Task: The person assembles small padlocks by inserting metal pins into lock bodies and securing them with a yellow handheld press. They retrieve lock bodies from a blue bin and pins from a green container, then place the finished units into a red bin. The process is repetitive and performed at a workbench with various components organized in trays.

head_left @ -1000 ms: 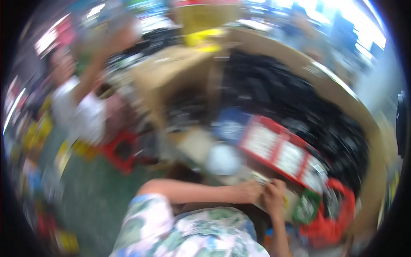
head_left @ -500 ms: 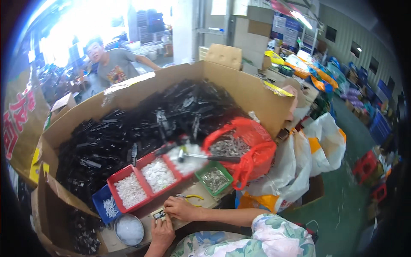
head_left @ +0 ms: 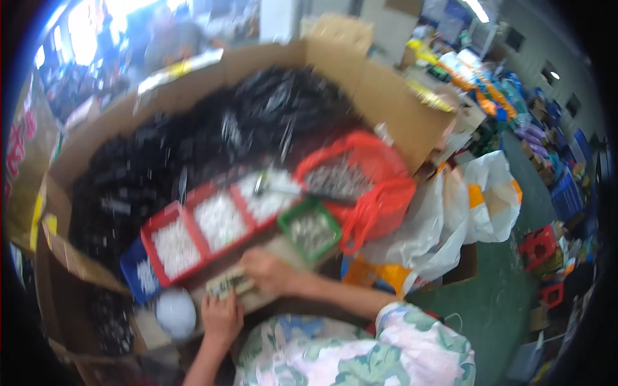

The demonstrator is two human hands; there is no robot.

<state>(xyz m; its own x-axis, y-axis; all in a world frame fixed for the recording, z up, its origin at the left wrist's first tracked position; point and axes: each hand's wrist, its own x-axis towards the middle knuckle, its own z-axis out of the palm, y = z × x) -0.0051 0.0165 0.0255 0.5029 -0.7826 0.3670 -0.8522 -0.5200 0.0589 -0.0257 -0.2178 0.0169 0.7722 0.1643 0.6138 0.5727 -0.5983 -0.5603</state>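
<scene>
Frame smeared by head motion; detail poor.

Both hands meet low centre on 1 small flat pale part (head_left: 228,283). Left hand (head_left: 221,316) comes up from below, fingers curled at its near edge. Right hand (head_left: 270,270) lies over its far end, fingers bent down. Looks pinched between the 2 hands, but can't tell how tight either grip is.

Around the grip: red 3-bay tray (head_left: 219,222) of white bits just beyond; small green basket (head_left: 310,226) beyond-right; red mesh basket (head_left: 360,183) farther right; white round lid (head_left: 175,312) just left of left hand; heap of black parts (head_left: 193,141) fills the big cardboard bin (head_left: 386,96) behind.

Judgement: to do well, keep part flat on the ledge, steady w/ 1 hand, work w/ the other, wrists low.

Hidden/unclear: part's kind, fingertips, tray contents, blurred person at far rim.
</scene>
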